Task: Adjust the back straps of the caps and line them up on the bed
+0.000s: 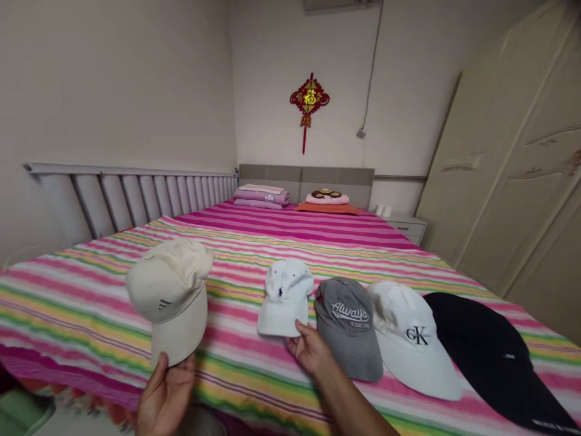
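Note:
My left hand (pixel 167 387) grips the brim of a beige cap (pixel 175 293) with three dark stripes, at the left. Near the middle, my right hand (pixel 308 346) pinches the brim edge of a white cap (pixel 285 293) with a small dark horse-rider logo. Just right of that lies a grey cap (pixel 349 327) with white lettering. Beside it rests a larger white cap (pixel 415 339) marked with dark letters, and a black cap (pixel 492 357) lies at the far right.
A striped bedspread (pixel 236 363) covers the bed. Folded purple bedding (pixel 261 197) and a pink pillow stack (pixel 327 198) sit by the headboard (pixel 336 177). A metal rail (pixel 149 194) runs along the left, a nightstand (pixel 408 227) and wardrobe (pixel 503 175) stand right.

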`<state>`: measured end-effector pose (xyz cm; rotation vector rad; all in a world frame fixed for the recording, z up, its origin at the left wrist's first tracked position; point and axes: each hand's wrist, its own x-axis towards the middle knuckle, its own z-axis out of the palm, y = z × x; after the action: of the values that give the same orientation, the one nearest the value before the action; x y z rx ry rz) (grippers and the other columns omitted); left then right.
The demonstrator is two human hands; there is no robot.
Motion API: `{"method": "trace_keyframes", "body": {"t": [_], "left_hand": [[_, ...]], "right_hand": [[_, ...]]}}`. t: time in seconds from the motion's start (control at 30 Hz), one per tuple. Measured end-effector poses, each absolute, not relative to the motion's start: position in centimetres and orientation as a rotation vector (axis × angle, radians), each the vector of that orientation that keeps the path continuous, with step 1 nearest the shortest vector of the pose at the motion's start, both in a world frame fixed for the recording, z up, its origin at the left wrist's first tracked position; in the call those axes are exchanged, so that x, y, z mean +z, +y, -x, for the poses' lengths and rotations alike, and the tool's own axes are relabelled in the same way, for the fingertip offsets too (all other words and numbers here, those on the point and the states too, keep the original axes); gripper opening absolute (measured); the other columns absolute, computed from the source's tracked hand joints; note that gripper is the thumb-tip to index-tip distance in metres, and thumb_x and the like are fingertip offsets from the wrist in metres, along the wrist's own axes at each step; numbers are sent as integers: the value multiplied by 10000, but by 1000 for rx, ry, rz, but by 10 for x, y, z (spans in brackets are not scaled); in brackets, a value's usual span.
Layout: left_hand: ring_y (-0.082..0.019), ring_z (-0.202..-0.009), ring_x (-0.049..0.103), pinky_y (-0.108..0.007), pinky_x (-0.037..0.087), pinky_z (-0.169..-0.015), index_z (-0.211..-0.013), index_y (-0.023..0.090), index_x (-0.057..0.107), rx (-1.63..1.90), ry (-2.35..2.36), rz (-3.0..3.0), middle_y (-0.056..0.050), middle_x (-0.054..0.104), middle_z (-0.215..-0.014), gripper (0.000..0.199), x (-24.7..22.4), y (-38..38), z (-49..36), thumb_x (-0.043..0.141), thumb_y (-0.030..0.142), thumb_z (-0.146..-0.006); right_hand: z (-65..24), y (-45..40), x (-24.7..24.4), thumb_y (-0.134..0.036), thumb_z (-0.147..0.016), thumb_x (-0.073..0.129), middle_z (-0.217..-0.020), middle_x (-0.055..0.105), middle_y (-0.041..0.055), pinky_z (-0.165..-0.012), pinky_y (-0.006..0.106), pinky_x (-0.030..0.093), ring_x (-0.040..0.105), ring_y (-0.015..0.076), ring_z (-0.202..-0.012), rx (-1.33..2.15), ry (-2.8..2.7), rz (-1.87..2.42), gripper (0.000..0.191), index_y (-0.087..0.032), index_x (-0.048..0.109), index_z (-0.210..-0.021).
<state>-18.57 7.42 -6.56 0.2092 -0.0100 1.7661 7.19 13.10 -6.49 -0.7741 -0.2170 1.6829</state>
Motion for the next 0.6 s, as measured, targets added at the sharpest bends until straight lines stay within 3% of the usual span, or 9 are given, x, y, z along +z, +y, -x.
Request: {"method": "trace_keyframes", "body": {"t": [0.13,0.37,0.53,0.6], "left_hand": [[-182,-950,591,-269,484,-837,-1234,278,448,1736,-25,-233,-72,602,-1089,393,-71,72,175,402,188,-854],[-151,-911,617,-242,507,-796,-1325,280,295,1776,218,-254,-41,627,-1064,474,-48,60,154,276,140,-872],[-154,-943,609,-271,510,-804,-1322,351,275,1676,302,-348,-5,620,-1094,492,-47,45,146,293,173,-864],[-164,-939,614,-285,517,-796,-1292,414,307,1606,383,-376,25,639,-1065,484,-60,38,140,368,243,-843]], "right_hand": [[-74,124,-78,-103,-728,586,-565,672,24,-490,242,498,622,134,-499,1721,-191,878,95,-138,515,-781],[-79,101,-79,-216,-725,620,-559,662,9,-579,207,509,629,100,-522,1760,-333,901,119,-145,526,-708],[-80,50,-84,-325,-695,611,-529,652,148,-346,204,404,618,189,-427,2028,-595,970,291,-38,617,-651],[-78,32,-76,-391,-695,609,-543,654,143,-345,188,374,613,179,-431,2036,-722,977,362,-31,641,-710]]}}
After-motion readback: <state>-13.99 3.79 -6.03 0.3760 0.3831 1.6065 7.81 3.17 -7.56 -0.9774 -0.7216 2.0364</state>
